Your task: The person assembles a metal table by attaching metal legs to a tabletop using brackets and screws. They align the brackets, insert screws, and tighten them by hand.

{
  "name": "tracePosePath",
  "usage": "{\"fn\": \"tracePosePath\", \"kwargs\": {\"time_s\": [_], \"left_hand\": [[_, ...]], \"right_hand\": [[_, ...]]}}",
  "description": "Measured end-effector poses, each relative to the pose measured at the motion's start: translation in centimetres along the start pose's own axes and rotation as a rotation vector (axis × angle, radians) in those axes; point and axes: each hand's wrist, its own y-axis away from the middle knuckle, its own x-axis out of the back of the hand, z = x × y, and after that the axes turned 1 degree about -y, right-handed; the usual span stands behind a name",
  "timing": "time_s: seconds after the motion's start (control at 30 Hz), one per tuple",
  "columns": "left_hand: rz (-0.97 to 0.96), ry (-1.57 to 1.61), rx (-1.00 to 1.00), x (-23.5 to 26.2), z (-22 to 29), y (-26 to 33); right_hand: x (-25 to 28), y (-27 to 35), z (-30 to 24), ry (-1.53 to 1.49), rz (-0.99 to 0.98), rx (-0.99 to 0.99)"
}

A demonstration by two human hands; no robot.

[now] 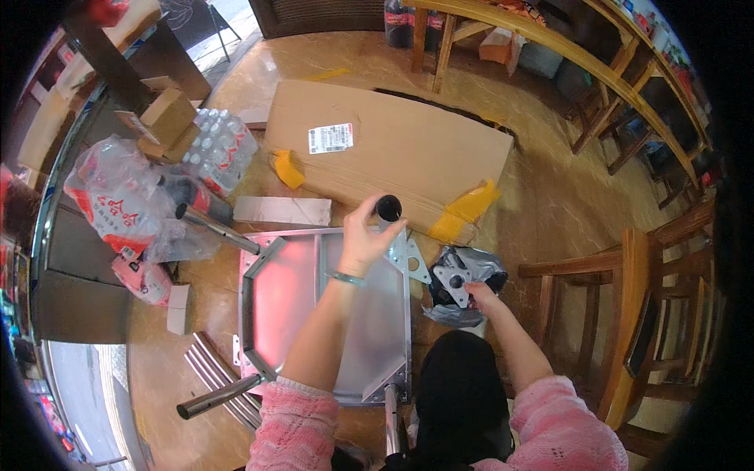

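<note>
An upside-down metal table (369, 330) lies on the floor before me, with tubular legs sticking up at its corners. My left hand (367, 239) is wrapped round the upper end of the far right leg (388, 208), whose dark open end faces up. In my right hand (481, 298) I pinch a roughly triangular metal bracket (453, 281) with holes in it. It sits over a grey plastic bag (463, 315) whose contents are mostly hidden. Another perforated metal plate (416, 261) shows beside the table's far right corner.
A large flat cardboard box (393, 141) lies beyond the table. Several loose metal tubes (220, 373) rest at the left, below wrapped bottles (221, 149) and a plastic bag (118, 196). A wooden chair (628, 314) stands close on the right. My dark-clothed knee (462, 392) is near the bag.
</note>
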Motion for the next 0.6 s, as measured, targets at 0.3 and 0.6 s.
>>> {"fn": "tracePosePath", "kwargs": {"time_s": [0.3, 0.6], "left_hand": [[-0.024, 0.172, 0.141, -1.1, -1.5, 0.6], [-0.083, -0.138, 0.258, -0.3, 0.0, -0.2]], "right_hand": [[-6.2, 8.4, -15.5, 0.331, 0.173, 1.152], [-11.9, 9.5, -22.4, 0.305, -0.267, 1.196]]}}
